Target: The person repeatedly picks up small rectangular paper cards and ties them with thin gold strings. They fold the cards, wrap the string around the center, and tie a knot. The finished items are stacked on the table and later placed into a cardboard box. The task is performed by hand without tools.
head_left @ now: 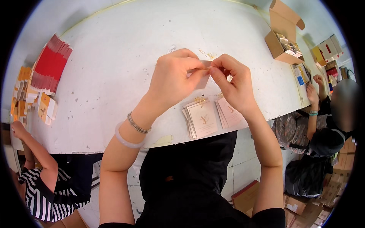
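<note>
My left hand (173,76) and my right hand (234,81) meet above the table, fingertips pinched together at a thin gold-coloured piece. A pale card (202,84) hangs at the fingers, partly hidden by my left hand. Whether the gold piece passes through the card I cannot tell. Just below lie two stacks of cards: the left stack (203,121) is fanned, with gold-coloured fasteners at its top edge, and the right stack (229,116) is partly covered by my right hand. Several loose gold-coloured fasteners (210,55) lie beyond my fingers.
The white table (114,76) spreads around me. Red packets (51,66) and orange-white boxes (47,108) stand at the far left. An open cardboard box (283,47) full of cards sits at the right. One co-worker's arm (36,146) reaches in left; another person's hands (315,89) work at right.
</note>
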A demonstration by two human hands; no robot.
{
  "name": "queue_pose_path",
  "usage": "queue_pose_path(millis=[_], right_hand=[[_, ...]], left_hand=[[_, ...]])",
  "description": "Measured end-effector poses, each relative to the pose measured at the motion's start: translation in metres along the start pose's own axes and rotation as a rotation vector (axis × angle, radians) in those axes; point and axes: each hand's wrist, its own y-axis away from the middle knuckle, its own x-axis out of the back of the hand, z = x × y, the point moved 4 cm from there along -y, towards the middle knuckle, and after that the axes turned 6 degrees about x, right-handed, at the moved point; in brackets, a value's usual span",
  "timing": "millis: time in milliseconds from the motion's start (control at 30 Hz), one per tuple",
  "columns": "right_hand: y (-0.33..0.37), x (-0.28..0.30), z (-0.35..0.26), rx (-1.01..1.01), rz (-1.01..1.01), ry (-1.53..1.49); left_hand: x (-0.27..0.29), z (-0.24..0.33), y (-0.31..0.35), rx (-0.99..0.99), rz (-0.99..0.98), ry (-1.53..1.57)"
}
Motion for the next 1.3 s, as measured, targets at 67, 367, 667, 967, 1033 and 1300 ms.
queue_pose_path(millis=[67, 367, 667, 967, 1033, 1300], right_hand=[[-0.001, 0.0, -0.003, 0.07, 0.038, 0.021], [-0.004, -0.005, -0.003, 0.127, 0.076, 0.038], [-0.008, -0.003, 0.007, 0.011, 0.038, -0.05], [-0.005, -0.004, 0.007, -0.193, 0.033, -0.189], [-0.005, -0.005, 0.007, -0.145, 0.049, -0.164], [-0.008, -0.008, 0.004, -0.082, 0.106, -0.065]], left_hand=[[-0.002, 0.004, 0.001, -0.029, 0.004, -0.018], [-0.009, 0.014, 0.007, -0.283, 0.133, -0.367], [-0.006, 0.01, 0.004, -0.3, 0.118, -0.391], [-0.003, 0.01, 0.003, -0.207, 0.124, -0.268], [-0.001, 0.009, 0.003, -0.203, 0.141, -0.275], [-0.009, 0.011, 0.008, -0.317, 0.192, -0.464]])
